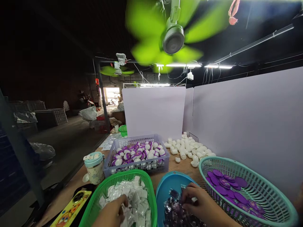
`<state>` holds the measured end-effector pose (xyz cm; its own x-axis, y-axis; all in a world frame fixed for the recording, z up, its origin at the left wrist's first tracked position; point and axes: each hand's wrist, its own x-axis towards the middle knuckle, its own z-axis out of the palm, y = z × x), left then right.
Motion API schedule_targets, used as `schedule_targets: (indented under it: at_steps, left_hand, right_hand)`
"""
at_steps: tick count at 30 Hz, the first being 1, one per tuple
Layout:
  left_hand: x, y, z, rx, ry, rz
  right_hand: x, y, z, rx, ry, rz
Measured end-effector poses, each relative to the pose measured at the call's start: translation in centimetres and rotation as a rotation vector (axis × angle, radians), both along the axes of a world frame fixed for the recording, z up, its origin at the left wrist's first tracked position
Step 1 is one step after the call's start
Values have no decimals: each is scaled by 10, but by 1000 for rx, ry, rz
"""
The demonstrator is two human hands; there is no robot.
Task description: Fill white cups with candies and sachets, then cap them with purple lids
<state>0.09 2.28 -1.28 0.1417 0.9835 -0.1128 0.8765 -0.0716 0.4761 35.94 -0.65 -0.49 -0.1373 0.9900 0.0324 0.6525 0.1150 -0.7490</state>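
My left hand [112, 212] is in the green basket [154, 201], its fingers curled round a clear plastic packet. White packets in clear wrapping [138, 197] fill that basket. Over the blue basin [163, 181], my right hand [197, 200] has its fingers pinched together at a small plastic packet, partly hidden by the fingers. Small shiny packets with dark contents [175, 209] lie beneath it in the basin.
Behind stands a lilac crate [137, 168] of white-and-purple round pieces. White plastic cups [184, 148] are heaped at the back. Purple discs [228, 184] lie in a teal basket [272, 192] at right. A lidded cup [94, 170] and a yellow-cased phone [72, 209] sit left. Fans spin overhead.
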Motion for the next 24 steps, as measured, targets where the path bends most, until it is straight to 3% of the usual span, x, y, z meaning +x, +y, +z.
schedule_targets:
  at_steps: [4, 7, 14, 16, 20, 24]
  left_hand:
    - [2, 0, 31, 113, -72, 97]
    - [10, -2, 43, 180, -88, 137]
    - [38, -11, 42, 281, -276, 182]
    - [53, -17, 40, 267, -411, 167]
    - [88, -30, 32, 189, -789, 101]
    - [115, -41, 27, 31, -1132, 33]
  right_hand:
    - [-2, -1, -3, -10, -12, 24]
    - [-3, 0, -2, -11, -38, 35]
    - [-12, -8, 1, 61, -24, 0]
    - [-20, -14, 5, 104, 42, 65]
    - [-34, -27, 14, 362, 118, 260]
    - [-38, -29, 11, 606, 30, 251]
